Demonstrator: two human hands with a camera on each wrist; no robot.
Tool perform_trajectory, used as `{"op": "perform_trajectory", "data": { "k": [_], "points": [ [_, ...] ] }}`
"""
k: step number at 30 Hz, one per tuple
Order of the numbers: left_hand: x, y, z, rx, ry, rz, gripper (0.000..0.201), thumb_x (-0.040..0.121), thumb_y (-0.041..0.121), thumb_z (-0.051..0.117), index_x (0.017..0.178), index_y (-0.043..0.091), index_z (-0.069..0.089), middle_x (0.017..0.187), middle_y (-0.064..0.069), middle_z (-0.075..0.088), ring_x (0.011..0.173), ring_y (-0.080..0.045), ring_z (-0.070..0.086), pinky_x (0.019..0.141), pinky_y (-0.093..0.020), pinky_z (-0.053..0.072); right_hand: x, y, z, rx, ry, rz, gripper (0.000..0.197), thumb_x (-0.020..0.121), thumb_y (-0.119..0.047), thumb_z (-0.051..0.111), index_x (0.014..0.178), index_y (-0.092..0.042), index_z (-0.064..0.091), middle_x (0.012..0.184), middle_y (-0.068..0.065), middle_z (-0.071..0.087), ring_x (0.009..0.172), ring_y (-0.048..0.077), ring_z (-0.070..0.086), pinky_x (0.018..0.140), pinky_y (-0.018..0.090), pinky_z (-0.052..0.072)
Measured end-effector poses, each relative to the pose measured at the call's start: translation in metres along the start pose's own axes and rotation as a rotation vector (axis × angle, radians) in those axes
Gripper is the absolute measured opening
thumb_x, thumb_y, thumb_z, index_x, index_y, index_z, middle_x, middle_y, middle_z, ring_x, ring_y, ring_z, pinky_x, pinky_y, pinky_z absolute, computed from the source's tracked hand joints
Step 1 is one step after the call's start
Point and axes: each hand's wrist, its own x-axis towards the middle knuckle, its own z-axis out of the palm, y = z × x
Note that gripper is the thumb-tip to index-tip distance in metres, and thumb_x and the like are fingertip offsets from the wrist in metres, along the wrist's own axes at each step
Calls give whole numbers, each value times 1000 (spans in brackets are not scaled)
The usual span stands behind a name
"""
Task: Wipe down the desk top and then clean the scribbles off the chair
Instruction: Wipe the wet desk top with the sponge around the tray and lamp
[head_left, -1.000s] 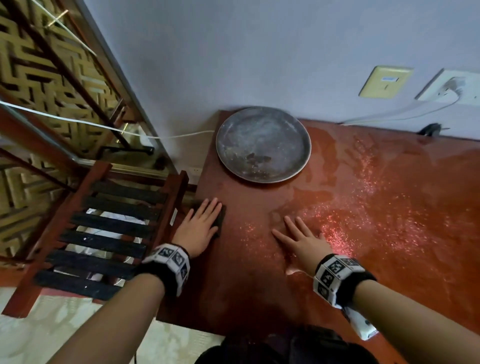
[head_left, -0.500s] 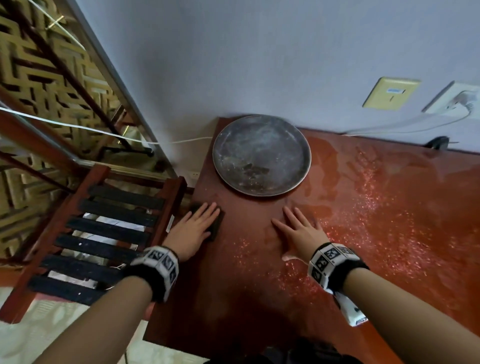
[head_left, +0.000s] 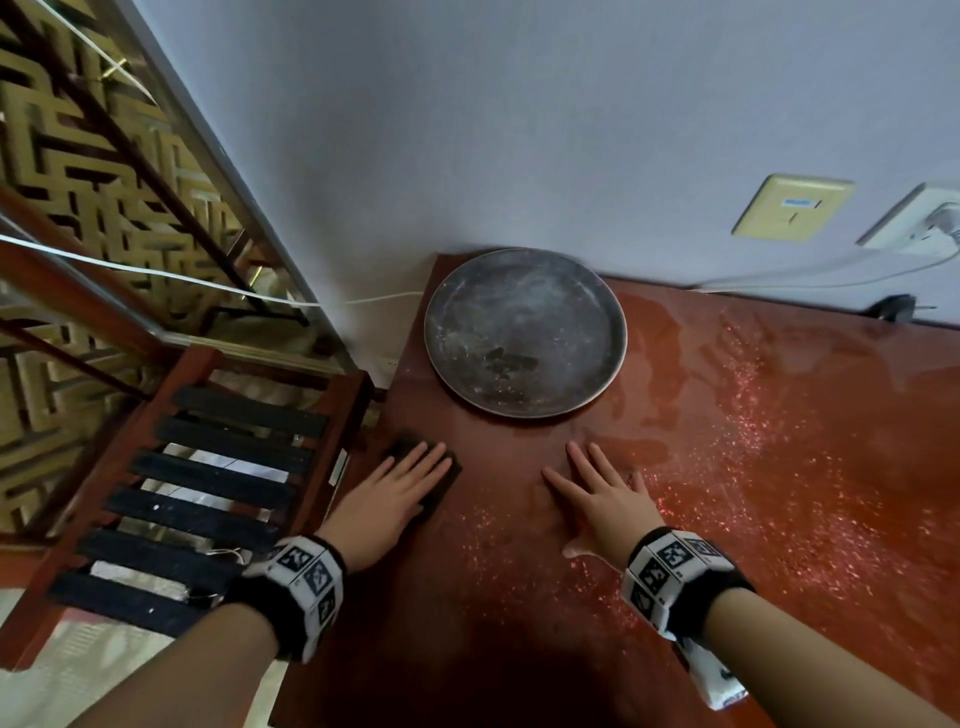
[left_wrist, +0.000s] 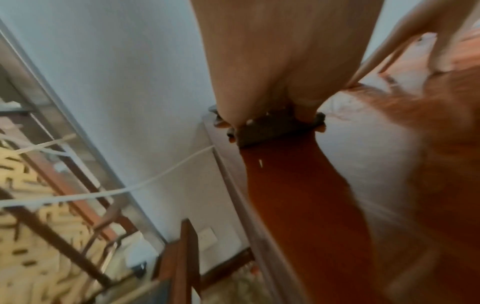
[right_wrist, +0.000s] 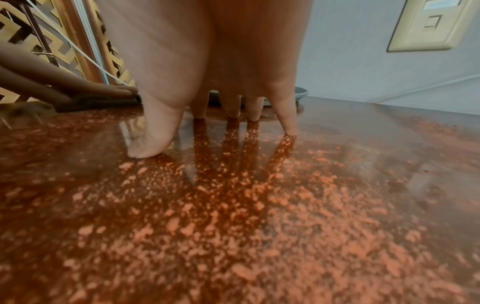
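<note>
1. Flat fingers, not a curled grip: the left hand (head_left: 392, 493) presses a dark cloth (head_left: 441, 475) onto the desk top (head_left: 498, 613) with its fingers straight, holding nothing in a pinch. The right hand (head_left: 597, 499) is spread just as wide, palm down on the bare wood, holding nothing.

2. The cloth sits left of centre in the head view, right at the desk's left edge, just below the round metal tray (head_left: 524, 332). Compared with a second ago, the left hand and cloth have slid only slightly toward that edge and a little toward the tray; the right hand has barely shifted.

3. In the right wrist view the fingertips (right_wrist: 288, 127) touch a glossy surface littered with pale orange specks (right_wrist: 233, 205). In the head view these specks spread across the centre and right of the frame.

4. My reading: the stroke is slow, and the wiping is far from done. Only the strip near the left edge is getting attention, while the speckled area to the right looks untouched by the cloth.

5. The chair (head_left: 208, 467) stands at lower left of the head view, its dark slats just beside the desk. I cannot make out any scribbles on it from here, and that part of the job has not begun.
</note>
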Motion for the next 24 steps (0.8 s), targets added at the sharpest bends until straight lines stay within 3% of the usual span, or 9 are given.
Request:
{"op": "perform_trajectory", "data": {
  "k": [3, 5, 8, 10, 12, 15, 17, 20, 24],
  "points": [
    [34, -14, -21, -200, 44, -150, 81, 94, 13, 51, 145, 20, -12, 152, 7, -16, 145, -16, 5, 118, -38, 18, -1, 0, -1, 0, -5, 2, 99, 78, -53, 63, 147, -38, -7, 155, 0, -23, 143, 25, -17, 113, 60, 10],
    [57, -16, -32, -190, 81, -267, 77, 96, 16, 49, 150, 13, -7, 156, -1, -20, 145, -24, 10, 117, -36, 17, -1, 0, -2, 0, -7, 4, 99, 79, -53, 63, 147, -38, -6, 155, 0, -23, 143, 25, -17, 113, 60, 10],
    [58, -10, -21, -61, 45, -315, 66, 100, 17, 41, 150, 9, -1, 155, -10, -20, 146, -24, -8, 118, -40, 12, -1, -1, -3, 2, -9, 0, 98, 79, -53, 63, 147, -38, -6, 155, 0, -23, 143, 25, -18, 113, 60, 10],
    [38, 1, -4, 4, 84, -269, 66, 96, 14, 48, 150, 11, 11, 157, -13, -6, 145, -30, -2, 116, -45, 20, -1, 0, -2, 6, -6, -1, 98, 79, -53, 63, 147, -38, -6, 155, 0, -23, 143, 25, -18, 113, 60, 9],
    [11, 15, 18, 34, 144, -115, 66, 86, 11, 57, 146, 13, 30, 153, -14, 22, 141, -34, 18, 107, -46, 34, -1, 0, -2, 6, -6, -5, 98, 79, -53, 63, 147, -38, -7, 155, 0, -23, 143, 25, -18, 113, 60, 9],
    [-10, 24, 29, 68, 107, -29, 57, 86, 24, 40, 142, 20, 33, 149, -6, 35, 138, -26, 28, 103, -36, 40, -1, 0, -2, 14, -2, -3, 98, 79, -53, 63, 147, -38, -6, 155, 0, -23, 143, 25, -18, 113, 59, 9],
    [8, 22, 14, 37, 140, -81, 61, 90, 21, 45, 147, 17, 24, 152, -6, 22, 141, -27, 21, 104, -41, 43, -1, 0, -3, 10, -5, -1, 99, 78, -53, 63, 147, -38, -6, 155, 0, -23, 143, 25, -18, 113, 59, 9],
    [48, 16, -10, 8, 82, -227, 61, 101, 21, 33, 150, 22, -4, 155, -3, -17, 145, -24, -8, 117, -35, 15, -1, 0, -3, 10, -5, 5, 99, 78, -54, 64, 147, -38, -6, 155, -1, -22, 143, 24, -17, 113, 60, 9],
    [56, 30, -11, 38, 57, -273, 60, 102, 20, 30, 150, 21, -5, 156, -5, -18, 145, -25, -11, 117, -34, 10, -1, -2, -4, 8, -5, 13, 100, 77, -54, 65, 147, -39, -4, 155, -1, -22, 144, 24, -16, 113, 60, 9]
  ]
}}
